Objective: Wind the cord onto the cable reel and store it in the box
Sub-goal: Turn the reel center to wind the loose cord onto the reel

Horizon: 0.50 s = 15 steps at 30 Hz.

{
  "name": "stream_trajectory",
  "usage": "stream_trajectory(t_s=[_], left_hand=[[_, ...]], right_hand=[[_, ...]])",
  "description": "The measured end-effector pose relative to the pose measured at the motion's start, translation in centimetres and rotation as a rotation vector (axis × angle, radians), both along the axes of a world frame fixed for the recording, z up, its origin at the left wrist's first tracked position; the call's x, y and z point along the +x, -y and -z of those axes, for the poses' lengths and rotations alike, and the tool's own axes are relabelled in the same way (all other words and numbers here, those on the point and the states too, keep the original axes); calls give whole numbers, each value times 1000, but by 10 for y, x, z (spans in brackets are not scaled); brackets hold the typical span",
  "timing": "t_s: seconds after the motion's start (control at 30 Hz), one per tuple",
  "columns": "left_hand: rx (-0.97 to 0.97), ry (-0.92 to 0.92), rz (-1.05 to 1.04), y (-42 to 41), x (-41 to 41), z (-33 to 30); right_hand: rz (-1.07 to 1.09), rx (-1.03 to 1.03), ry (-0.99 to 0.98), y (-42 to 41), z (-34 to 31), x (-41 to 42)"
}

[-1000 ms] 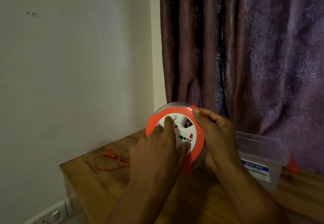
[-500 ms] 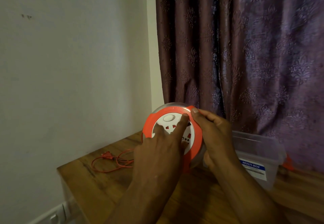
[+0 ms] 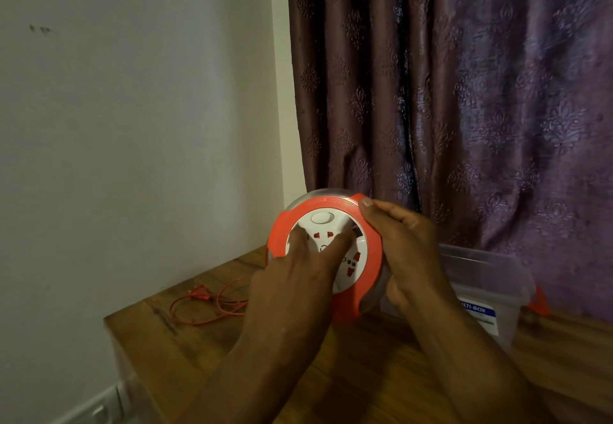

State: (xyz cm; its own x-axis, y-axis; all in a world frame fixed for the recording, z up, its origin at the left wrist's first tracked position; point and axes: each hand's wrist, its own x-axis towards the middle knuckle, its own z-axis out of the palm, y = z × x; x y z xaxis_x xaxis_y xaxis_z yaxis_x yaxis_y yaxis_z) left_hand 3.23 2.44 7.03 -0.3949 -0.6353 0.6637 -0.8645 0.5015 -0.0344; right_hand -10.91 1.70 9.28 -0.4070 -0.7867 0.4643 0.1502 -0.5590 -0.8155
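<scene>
At the far left, a white wall [image 3: 132, 124] runs down to the tabletop [image 3: 381, 374], with a wall socket plate [image 3: 102, 403] low beside the tabletop's left edge. On the tabletop near its far left corner lies the loose end of the orange cord [image 3: 212, 304], looped slackly with its plug [image 3: 199, 292] toward the wall; the cord trails right and disappears behind the left hand [image 3: 298, 291].

That hand reaches forward with its fingers laid across the white socket face of the cable reel [image 3: 371, 247], the fingertips pressed into the face as if to turn it; they look only lightly bent, not wrapped round anything. The reel is held up on edge over the middle of the tabletop, its face turned toward the person, so its winding axis points roughly from the person toward the curtain [image 3: 464, 91]. The right hand [image 3: 408, 251] clamps the reel's orange rim from the right, thumb on the front at the top and fingers curled behind.

The unwound cord lies to the left of both hands, nearest the left one, so winding should draw it in from that side. The clear plastic box [image 3: 497, 291] sits open near the far right edge, just behind the right hand, which is better placed for lowering the reel in. Much cord appears still unwound.
</scene>
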Motion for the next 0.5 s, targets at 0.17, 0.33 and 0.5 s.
stream_trajectory(t_s=[0.17,0.33,0.5], left_hand=[[-12,139,44,1,7,-4],[-40,204,70,-1,9,-13],[-10,174,165,-1,17,-16]], right_hand=[[-35,38,-4,2,0,-2],[-33,64,-23,2,2,-1],[-23,68,-13,2,2,0]])
